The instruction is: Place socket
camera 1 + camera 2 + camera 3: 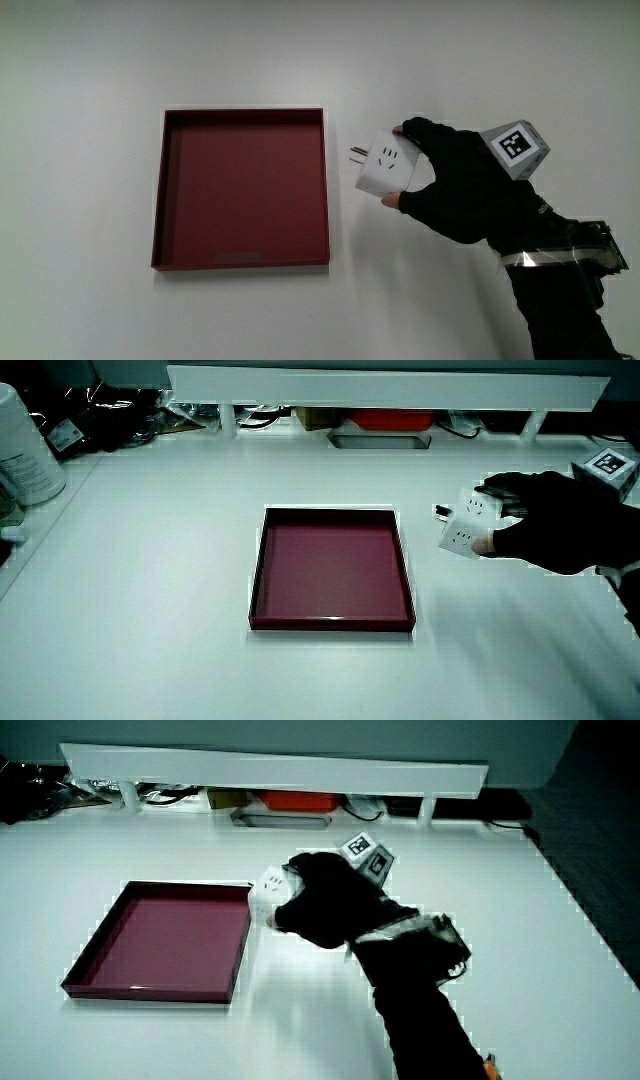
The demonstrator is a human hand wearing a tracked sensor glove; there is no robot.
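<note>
Socket in hand, right next to the red tray

From above, the gloved hand has its fingers wrapped round a white cube socket, prongs sticking out toward the red tray just beside it on the white surface; the tray's got nothing in it. In a side view, the socket looks held a bit above the surface, beside the tray's rim. In a side view, the hand grips the socket by the tray's corner, the patterned cube on its back.
</note>
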